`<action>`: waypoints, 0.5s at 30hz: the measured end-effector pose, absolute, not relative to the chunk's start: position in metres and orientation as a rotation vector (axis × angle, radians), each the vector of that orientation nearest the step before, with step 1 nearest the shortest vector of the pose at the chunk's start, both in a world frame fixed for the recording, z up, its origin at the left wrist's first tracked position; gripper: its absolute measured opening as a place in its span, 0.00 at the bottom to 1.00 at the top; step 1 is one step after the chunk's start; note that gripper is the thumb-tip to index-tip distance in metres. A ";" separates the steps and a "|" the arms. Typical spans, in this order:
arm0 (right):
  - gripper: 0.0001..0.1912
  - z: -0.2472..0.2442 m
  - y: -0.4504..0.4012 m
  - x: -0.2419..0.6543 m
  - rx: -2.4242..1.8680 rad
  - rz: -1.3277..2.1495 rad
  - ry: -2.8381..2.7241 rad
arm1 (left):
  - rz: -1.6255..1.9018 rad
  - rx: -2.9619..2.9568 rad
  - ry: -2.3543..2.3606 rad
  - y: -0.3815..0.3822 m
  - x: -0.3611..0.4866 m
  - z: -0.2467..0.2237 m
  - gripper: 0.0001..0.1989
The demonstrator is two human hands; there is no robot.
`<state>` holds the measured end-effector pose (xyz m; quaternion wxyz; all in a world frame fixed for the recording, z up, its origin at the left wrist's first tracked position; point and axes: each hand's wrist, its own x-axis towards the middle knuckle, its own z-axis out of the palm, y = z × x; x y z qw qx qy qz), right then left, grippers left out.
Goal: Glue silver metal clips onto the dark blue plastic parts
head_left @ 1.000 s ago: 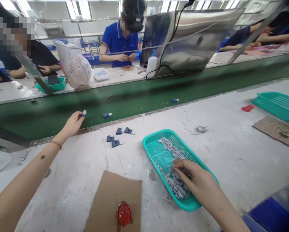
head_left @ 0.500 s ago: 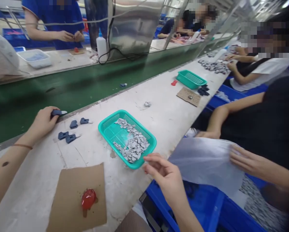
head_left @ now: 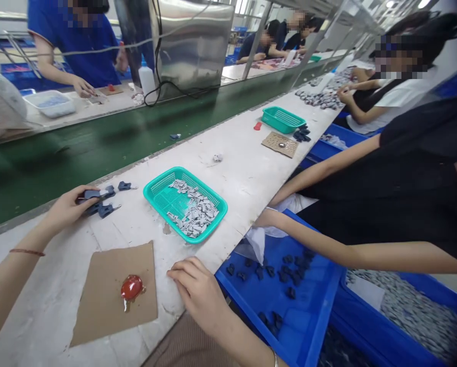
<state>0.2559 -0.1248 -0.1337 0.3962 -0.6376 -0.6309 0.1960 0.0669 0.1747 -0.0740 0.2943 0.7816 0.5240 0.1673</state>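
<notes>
My left hand [head_left: 70, 206] holds a small dark blue plastic piece [head_left: 92, 194] between thumb and fingers. Beside its fingertips several like pieces, one of them a dark blue piece with a thin pale tip [head_left: 106, 210], lie on the worktable [head_left: 198, 158]. My right hand [head_left: 200, 288] is at the table's near edge, its fingers drawn together; anything between them is hidden. Just beyond it stands a green basket [head_left: 147, 192] with small grey-white pieces [head_left: 200, 211]. Between my arms lies a cardboard sheet [head_left: 98, 285] bearing a shiny red lump [head_left: 131, 287] wet with liquid.
A co-worker's arms [head_left: 320, 239] reach over a blue bin [head_left: 308, 326] with dark pieces, handling a white bag [head_left: 256, 244]. Farther along are another green basket [head_left: 284, 121] and a cardboard piece [head_left: 276, 145]. A green belt [head_left: 132, 148] runs beyond the table.
My left hand has brought its dark blue piece beside the others. My right hand has moved from the basket's rim left and nearer to me. The co-worker's arms have lowered the white bag into the bin.
</notes>
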 end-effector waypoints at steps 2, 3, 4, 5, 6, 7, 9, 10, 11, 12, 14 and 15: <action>0.18 -0.133 -0.123 0.261 -1.598 0.498 -1.648 | 0.530 2.050 1.390 0.168 0.065 -0.074 0.15; 0.19 -0.132 -0.123 0.264 -1.587 0.505 -1.655 | 0.596 2.037 1.393 0.164 0.063 -0.073 0.14; 0.19 -0.131 -0.122 0.267 -1.574 0.514 -1.656 | 0.668 2.022 1.400 0.161 0.060 -0.072 0.12; 0.20 -0.130 -0.122 0.270 -1.563 0.520 -1.655 | 0.743 2.000 1.412 0.156 0.057 -0.070 0.11; 0.20 -0.130 -0.122 0.272 -1.561 0.515 -1.646 | 0.814 1.966 1.427 0.150 0.054 -0.067 0.11; 0.20 -0.130 -0.123 0.274 -1.574 0.496 -1.629 | 0.874 1.917 1.441 0.143 0.050 -0.064 0.12; 0.17 -0.130 -0.124 0.274 -1.645 0.438 -1.586 | 0.947 1.786 1.445 0.124 0.042 -0.060 0.15; 0.16 -0.131 -0.124 0.274 -1.692 0.409 -1.571 | 0.955 1.727 1.435 0.113 0.038 -0.059 0.17; 0.15 -0.133 -0.124 0.273 -1.734 0.388 -1.572 | 0.949 1.650 1.415 0.102 0.034 -0.059 0.18; 0.14 -0.134 -0.124 0.271 -1.760 0.377 -1.592 | 0.936 1.543 1.387 0.089 0.030 -0.059 0.19; 0.11 -0.136 -0.122 0.270 -1.756 0.371 -1.664 | 0.906 1.236 1.323 0.064 0.024 -0.061 0.20; 0.10 -0.136 -0.120 0.269 -1.735 0.370 -1.704 | 0.894 1.061 1.287 0.051 0.021 -0.062 0.20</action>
